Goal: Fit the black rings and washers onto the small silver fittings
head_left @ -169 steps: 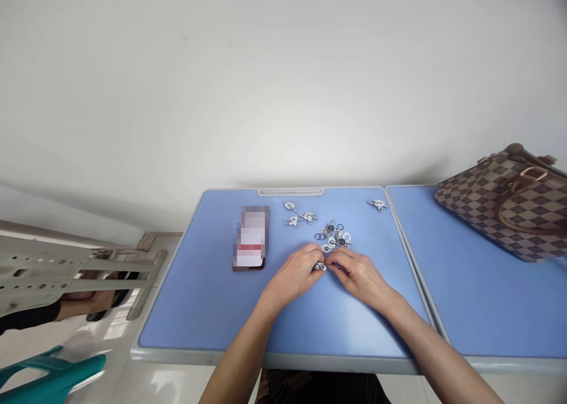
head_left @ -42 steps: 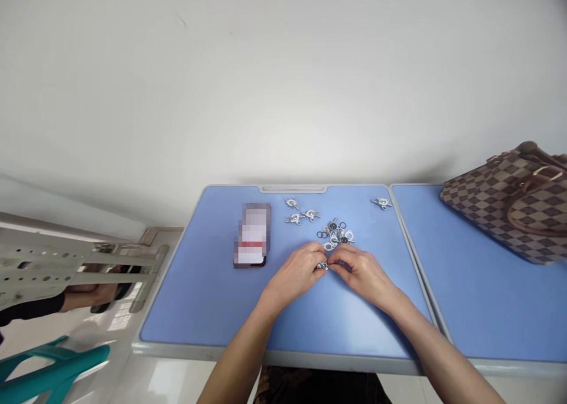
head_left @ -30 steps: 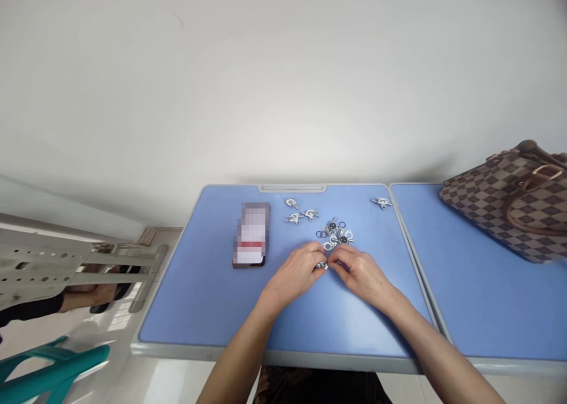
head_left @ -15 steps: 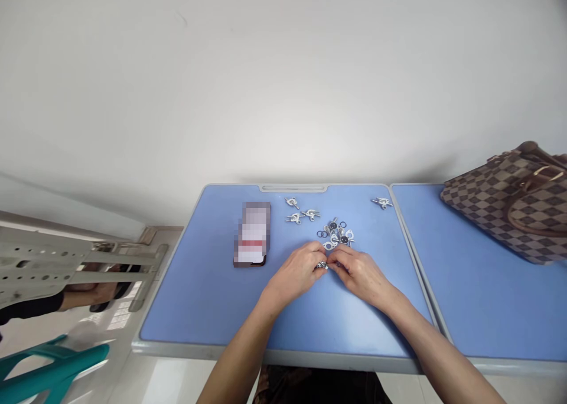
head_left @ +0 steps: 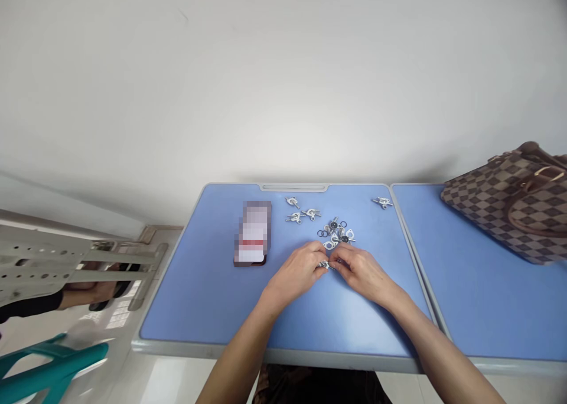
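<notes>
Your left hand (head_left: 297, 272) and right hand (head_left: 362, 274) pinched one small metal fitting (head_left: 325, 265) together above the blue table (head_left: 204, 297).

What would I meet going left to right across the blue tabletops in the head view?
In order: phone → three loose metal fittings → pile of fittings and rings → single fitting → checkered handbag. The left hand and right hand, pinching one small fitting, overlap the pile and are left out.

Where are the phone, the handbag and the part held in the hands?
phone (head_left: 253, 234), head view, middle of its face.
handbag (head_left: 505, 203), head view, checkered side.
part (head_left: 325, 265), head view, its visible metal.
</notes>
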Demonstrator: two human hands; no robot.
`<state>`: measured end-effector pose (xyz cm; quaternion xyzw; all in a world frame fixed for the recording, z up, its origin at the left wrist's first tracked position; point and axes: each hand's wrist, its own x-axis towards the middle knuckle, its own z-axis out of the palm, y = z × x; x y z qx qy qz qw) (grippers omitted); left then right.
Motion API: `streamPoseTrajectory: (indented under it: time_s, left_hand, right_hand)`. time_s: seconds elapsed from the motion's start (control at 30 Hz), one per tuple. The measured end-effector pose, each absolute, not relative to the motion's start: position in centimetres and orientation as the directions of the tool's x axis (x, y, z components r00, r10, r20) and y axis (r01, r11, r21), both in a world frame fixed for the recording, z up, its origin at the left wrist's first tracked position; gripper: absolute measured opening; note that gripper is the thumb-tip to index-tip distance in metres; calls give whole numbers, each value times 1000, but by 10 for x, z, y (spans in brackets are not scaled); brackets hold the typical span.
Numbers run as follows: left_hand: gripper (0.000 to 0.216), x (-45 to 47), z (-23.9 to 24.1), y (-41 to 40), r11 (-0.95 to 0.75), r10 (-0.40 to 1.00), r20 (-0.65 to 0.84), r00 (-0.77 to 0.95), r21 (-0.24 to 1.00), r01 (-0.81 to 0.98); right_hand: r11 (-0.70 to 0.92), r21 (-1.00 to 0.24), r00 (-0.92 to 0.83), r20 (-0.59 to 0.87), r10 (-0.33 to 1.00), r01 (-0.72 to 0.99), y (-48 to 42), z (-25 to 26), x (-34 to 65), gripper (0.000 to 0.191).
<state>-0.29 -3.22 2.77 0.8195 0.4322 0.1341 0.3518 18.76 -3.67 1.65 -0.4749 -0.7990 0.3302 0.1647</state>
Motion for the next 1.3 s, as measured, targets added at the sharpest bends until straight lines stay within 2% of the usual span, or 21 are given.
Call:
streamPoseTrajectory:
  time_s: [0.5,0.87,0.93,1.1,1.3]
  left_hand:
    - [21,-3,24,-32,-404,796,-83,599,664,629]
    - [16,-4,21,-33,-412,796,-78,600,657,631]
    - [16,-4,21,-32,-407,798,-80,598,660,632]
    - [16,-4,23,-32,-398,797,-81,598,674,622]
    - [18,-3,28,-32,-394,800,-79,595,679,620]
  right_hand:
    - [153,-726,-385,-164,908,670,-29,21,179,12]
    - [31,-775,-335,-237,912,631,-30,22,176,17]
    - [37,-772,-336,-233,913,635,-30,23,175,17]
    - [173,-734,-377,-121,918,656,-31,21,175,15]
    - [102,-759,-353,-176,919,643,-31,19,177,12]
